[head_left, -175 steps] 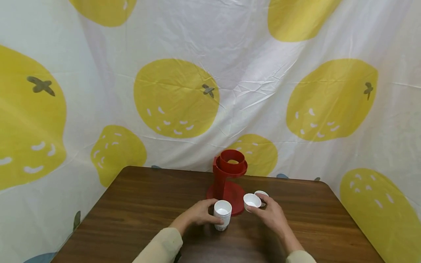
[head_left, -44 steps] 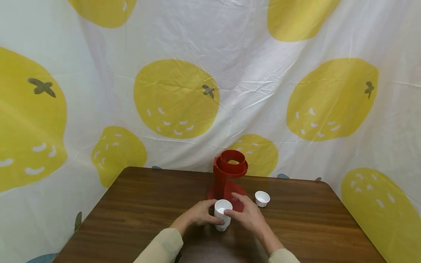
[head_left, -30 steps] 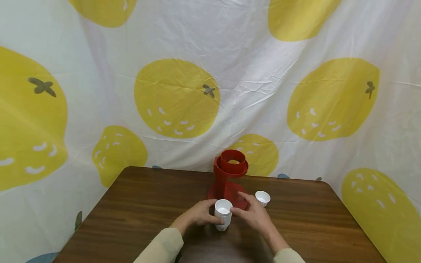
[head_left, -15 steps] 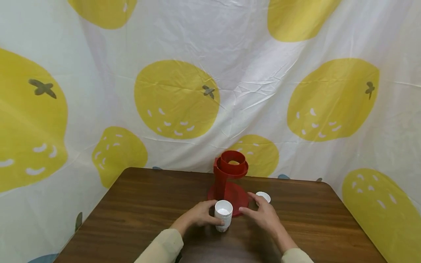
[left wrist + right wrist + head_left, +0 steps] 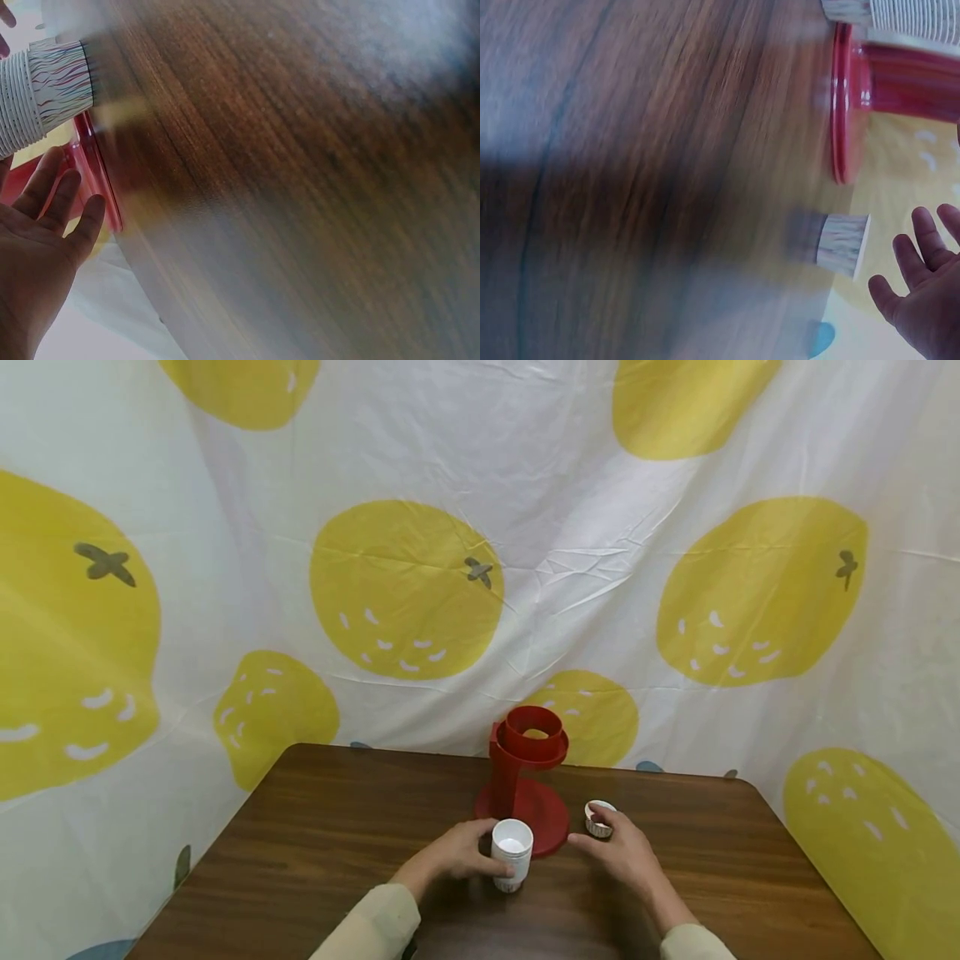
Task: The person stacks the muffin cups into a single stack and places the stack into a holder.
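A stack of nested white paper baking cups (image 5: 512, 853) stands upright on the table, with wavy coloured stripes on the lowest cup's outside (image 5: 64, 82). My left hand (image 5: 455, 852) grips the stack's left side between thumb and index finger. In the left wrist view its other fingers (image 5: 84, 229) stretch out, off the cups. A single baking cup (image 5: 598, 827) sits upright to the right. Over and beside it my right hand (image 5: 621, 852) is spread, its fingertips partly covering the rim in the head view. In the right wrist view the fingers (image 5: 909, 261) look apart from the cup (image 5: 843, 244).
Just behind the stack stands a red holder (image 5: 510, 777) with a round base (image 5: 546, 817) and a ring (image 5: 534, 735) on top. The dark wooden table (image 5: 360, 802) ends at a lemon-print cloth (image 5: 555, 610) hanging behind.
My right hand has gone from the stack's rim rightward to the single cup. The cup it held in the oldest frame is out of its fingers. My left hand has stayed at the stack.
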`<state>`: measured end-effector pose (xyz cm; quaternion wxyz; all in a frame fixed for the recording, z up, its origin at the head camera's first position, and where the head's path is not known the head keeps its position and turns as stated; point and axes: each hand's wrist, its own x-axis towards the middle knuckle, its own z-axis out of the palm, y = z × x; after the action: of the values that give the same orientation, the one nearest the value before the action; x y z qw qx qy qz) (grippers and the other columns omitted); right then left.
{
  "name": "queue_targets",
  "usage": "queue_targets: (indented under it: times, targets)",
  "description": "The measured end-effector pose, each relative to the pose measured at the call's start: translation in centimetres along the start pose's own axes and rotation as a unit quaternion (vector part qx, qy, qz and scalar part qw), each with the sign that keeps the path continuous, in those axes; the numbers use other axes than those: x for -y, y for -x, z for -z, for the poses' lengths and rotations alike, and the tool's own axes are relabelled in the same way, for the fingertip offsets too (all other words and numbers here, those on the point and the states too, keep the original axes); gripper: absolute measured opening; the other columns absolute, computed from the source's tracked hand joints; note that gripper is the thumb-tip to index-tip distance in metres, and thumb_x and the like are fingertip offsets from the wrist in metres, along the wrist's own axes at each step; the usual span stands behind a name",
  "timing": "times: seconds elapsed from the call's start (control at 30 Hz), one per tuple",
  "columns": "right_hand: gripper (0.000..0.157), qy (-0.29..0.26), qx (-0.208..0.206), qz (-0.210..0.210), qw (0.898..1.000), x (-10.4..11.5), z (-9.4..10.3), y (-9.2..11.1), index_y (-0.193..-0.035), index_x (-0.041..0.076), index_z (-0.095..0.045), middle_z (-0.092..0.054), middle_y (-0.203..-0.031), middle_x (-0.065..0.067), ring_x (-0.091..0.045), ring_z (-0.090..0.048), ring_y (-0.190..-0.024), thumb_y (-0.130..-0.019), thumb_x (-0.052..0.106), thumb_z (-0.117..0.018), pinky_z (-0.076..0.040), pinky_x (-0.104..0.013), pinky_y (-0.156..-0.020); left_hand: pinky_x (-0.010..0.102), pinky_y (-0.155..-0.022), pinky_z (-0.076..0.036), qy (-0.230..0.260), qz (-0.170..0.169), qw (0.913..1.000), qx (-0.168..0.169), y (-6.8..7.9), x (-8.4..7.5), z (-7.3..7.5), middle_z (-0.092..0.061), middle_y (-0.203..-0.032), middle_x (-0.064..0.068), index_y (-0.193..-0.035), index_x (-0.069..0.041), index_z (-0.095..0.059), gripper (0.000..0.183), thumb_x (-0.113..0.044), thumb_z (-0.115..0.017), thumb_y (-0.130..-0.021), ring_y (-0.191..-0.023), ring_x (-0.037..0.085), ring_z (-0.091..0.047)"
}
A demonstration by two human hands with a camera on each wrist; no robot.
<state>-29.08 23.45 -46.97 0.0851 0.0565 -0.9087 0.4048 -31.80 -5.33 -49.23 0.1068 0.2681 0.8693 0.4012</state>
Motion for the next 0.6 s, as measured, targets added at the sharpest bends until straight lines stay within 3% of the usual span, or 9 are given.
queue_targets:
  times: [0.6]
  targets:
    - [0.077,0.016,-0.026,-0.047,0.998,-3.6,0.9,-1.2,-0.14,-0.006,-0.048,-0.055,-0.131,-0.028,-0.044,-0.047,-0.125,-0.085,0.038,-0.079,-0.036,-0.059,-0.102,0.041,-0.098,-0.045,0.0,-0.009,1.0,-0.001,-0.1,0.2,0.0,-0.064,-0.115,-0.01,-0.127,-0.018,-0.061,0.057,-0.035,-0.085,-0.078,-0.112,0.014,-0.057]
